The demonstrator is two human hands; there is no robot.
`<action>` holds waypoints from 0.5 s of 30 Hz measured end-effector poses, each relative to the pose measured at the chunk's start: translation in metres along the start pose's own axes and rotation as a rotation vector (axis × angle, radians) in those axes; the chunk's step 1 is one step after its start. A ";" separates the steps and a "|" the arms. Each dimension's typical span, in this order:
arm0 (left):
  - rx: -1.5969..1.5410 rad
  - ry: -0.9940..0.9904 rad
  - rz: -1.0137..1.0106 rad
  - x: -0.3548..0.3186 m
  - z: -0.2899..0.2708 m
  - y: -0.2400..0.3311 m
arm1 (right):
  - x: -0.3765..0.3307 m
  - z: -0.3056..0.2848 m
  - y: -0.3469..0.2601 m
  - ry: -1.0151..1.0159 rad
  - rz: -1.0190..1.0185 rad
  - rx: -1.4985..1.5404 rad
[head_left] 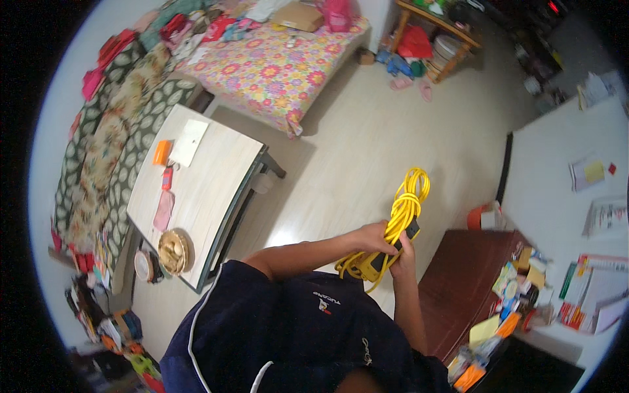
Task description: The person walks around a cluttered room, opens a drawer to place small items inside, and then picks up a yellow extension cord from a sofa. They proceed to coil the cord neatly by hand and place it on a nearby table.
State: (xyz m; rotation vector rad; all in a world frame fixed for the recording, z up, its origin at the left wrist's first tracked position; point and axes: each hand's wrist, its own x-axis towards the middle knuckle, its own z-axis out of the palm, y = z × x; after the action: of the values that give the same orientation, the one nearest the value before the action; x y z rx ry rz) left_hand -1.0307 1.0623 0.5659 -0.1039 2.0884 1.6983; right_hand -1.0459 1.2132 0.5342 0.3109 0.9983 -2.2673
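In front of my body I hold a bundled yellow extension cord (407,208), its loops gathered into a long coil. My left hand (373,237) is closed round the middle of the coil from the left. A black and yellow socket block (376,263) lies against the cord, and a black end piece (412,228) shows beside the upper loops. My right hand (404,259) grips the bundle from the right, its thumb pointing up along the block. Several loose loops hang out below my hands. My fingers are partly hidden behind the cord.
A pale table (213,154) at left carries a basket (173,251), an orange box (161,152) and papers. Behind it are a patterned sofa (141,141) and a flower-covered bed (268,72). At right stands a brown cabinet (458,281); pink slippers (426,90) lie on the floor.
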 end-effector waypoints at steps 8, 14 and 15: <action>0.088 0.203 0.001 0.025 0.034 0.007 | 0.012 -0.017 -0.043 -0.160 0.221 -0.147; -0.026 0.400 -0.093 0.013 0.045 0.014 | 0.032 -0.025 -0.046 -0.094 0.345 -0.195; -0.084 0.447 -0.050 0.019 0.052 0.004 | 0.032 -0.024 -0.050 -0.108 0.342 -0.230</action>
State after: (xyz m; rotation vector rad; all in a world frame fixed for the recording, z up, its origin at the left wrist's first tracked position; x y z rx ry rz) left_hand -1.0336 1.1164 0.5545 -0.6070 2.2932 1.8630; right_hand -1.1029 1.2420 0.5324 0.2370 1.0492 -1.8251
